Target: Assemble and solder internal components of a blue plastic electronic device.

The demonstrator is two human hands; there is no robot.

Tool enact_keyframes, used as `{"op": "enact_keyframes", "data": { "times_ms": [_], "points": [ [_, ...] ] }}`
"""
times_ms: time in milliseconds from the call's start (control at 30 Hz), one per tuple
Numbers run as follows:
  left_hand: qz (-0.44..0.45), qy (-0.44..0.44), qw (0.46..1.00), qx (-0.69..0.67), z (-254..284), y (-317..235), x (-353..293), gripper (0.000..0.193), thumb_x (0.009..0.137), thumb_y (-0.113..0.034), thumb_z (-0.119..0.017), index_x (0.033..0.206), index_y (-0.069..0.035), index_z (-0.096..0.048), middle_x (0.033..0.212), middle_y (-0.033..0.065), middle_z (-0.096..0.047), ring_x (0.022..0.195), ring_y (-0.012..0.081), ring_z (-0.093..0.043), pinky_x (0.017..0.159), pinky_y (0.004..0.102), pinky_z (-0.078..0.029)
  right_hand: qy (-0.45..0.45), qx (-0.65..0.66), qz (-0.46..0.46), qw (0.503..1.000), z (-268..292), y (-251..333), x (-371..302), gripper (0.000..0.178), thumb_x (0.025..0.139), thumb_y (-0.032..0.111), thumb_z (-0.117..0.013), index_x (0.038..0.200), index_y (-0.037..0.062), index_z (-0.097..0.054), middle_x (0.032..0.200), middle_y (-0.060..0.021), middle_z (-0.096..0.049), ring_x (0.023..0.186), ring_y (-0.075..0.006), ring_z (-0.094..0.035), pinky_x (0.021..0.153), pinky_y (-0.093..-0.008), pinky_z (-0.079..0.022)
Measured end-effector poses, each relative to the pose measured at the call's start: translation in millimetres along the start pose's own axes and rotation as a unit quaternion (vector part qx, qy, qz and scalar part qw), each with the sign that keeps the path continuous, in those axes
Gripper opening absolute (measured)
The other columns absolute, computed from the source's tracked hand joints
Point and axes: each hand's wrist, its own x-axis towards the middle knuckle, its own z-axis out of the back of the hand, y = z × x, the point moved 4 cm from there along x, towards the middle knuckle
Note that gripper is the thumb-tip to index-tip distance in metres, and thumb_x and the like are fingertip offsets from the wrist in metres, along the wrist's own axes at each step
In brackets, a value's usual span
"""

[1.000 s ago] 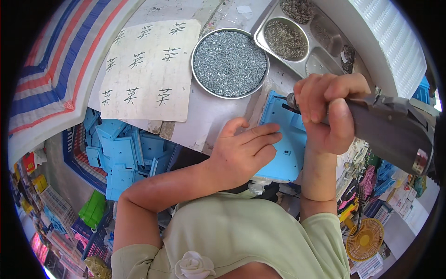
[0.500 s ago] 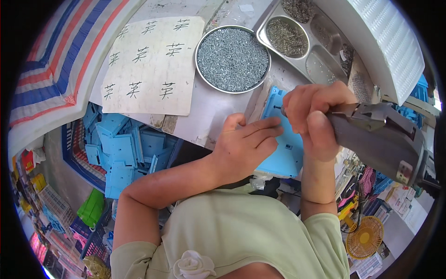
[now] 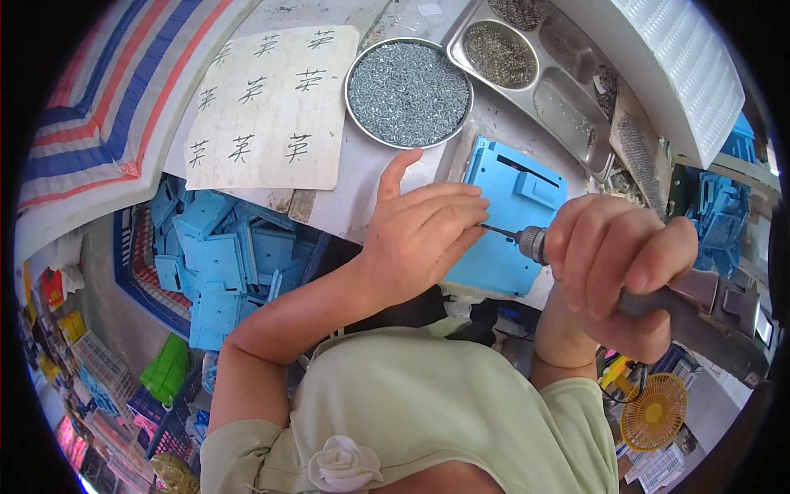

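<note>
A light blue plastic panel (image 3: pixel 506 239), with a slot and a raised rectangular block near its far edge, lies in front of me. My left hand (image 3: pixel 424 235) is open over its left side, fingers stretched to the right and thumb raised. In my right hand (image 3: pixel 621 267) is a dark power screwdriver (image 3: pixel 708 329), held almost level with its body off to the right. Its thin bit points left from a silver chuck and ends beside my left fingertips. Whether a screw sits at the tip is hidden.
A round metal dish (image 3: pixel 409 92) full of small screws stands beyond the panel. At the far right is a metal compartment tray (image 3: pixel 568 103) with small springs or hardware. A handwritten sheet (image 3: pixel 271 111) lies left; below it, a basket (image 3: pixel 123 255) holds several blue plastic parts.
My right hand has pulled the screwdriver back right and toward me, off the panel's far left part, uncovering its slot and block. My left hand has shifted slightly, with its thumb now raised.
</note>
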Motion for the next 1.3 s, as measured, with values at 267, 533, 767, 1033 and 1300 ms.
{"op": "enact_keyframes", "data": {
  "times_ms": [267,533,767,1033,1300],
  "points": [
    [-0.044,0.078,0.996,0.001,9.3,0.5,0.8,0.028,0.075,-0.010,-0.084,0.099,-0.010,-0.071,0.109,0.0035,-0.075,0.106,0.0221,-0.071,0.118,0.0521,-0.025,-0.029,-0.005,-0.014,0.999,-12.1,-3.4,-13.1,0.023,0.097,0.030,-0.063,0.104,0.0108,-0.052,0.060,0.0046,-0.055,0.047,-0.0112,-0.052,0.052,-0.0320,-0.044],
    [0.047,0.091,0.930,0.353,35.5,90.4,53.2,0.013,0.080,-0.024,-0.079,0.091,-0.016,-0.076,0.110,-0.0018,-0.064,0.116,0.0220,-0.054,0.104,0.0524,-0.032,-0.110,0.033,-0.126,0.985,-33.6,-18.9,-36.8,0.034,0.087,0.024,-0.082,0.097,0.0031,-0.057,0.078,-0.0076,-0.060,0.068,-0.0185,-0.059,0.070,-0.0385,-0.051],
    [0.030,0.092,0.934,0.345,29.7,93.6,52.1,0.005,0.085,-0.022,-0.073,0.087,-0.019,-0.076,0.099,-0.0043,-0.064,0.107,0.0189,-0.057,0.101,0.0519,-0.034,-0.050,-0.065,-0.117,0.990,-36.7,-30.4,-38.4,0.023,0.076,0.000,-0.078,0.088,0.0006,-0.060,0.077,-0.0107,-0.063,0.066,-0.0212,-0.063,0.065,-0.0339,-0.053],
    [-0.021,0.009,0.942,0.334,35.8,92.7,55.6,0.008,0.088,-0.024,-0.071,0.091,-0.017,-0.073,0.098,-0.0035,-0.069,0.102,0.0198,-0.060,0.095,0.0489,-0.036,-0.013,-0.083,-0.067,0.994,-38.4,-38.3,-35.7,0.022,0.074,0.002,-0.078,0.089,0.0020,-0.061,0.067,-0.0081,-0.061,0.056,-0.0225,-0.061,0.054,-0.0329,-0.051],
    [-0.061,0.073,0.995,-0.028,28.4,9.1,-6.8,0.018,0.080,-0.011,-0.078,0.097,-0.012,-0.072,0.097,0.0014,-0.070,0.088,0.0226,-0.061,0.089,0.0422,-0.039,0.001,0.011,0.018,1.000,-25.6,8.3,-19.9,0.030,0.094,0.037,-0.069,0.103,0.0135,-0.053,0.067,0.0063,-0.061,0.052,-0.0074,-0.058,0.053,-0.0265,-0.047]
  ]
}}
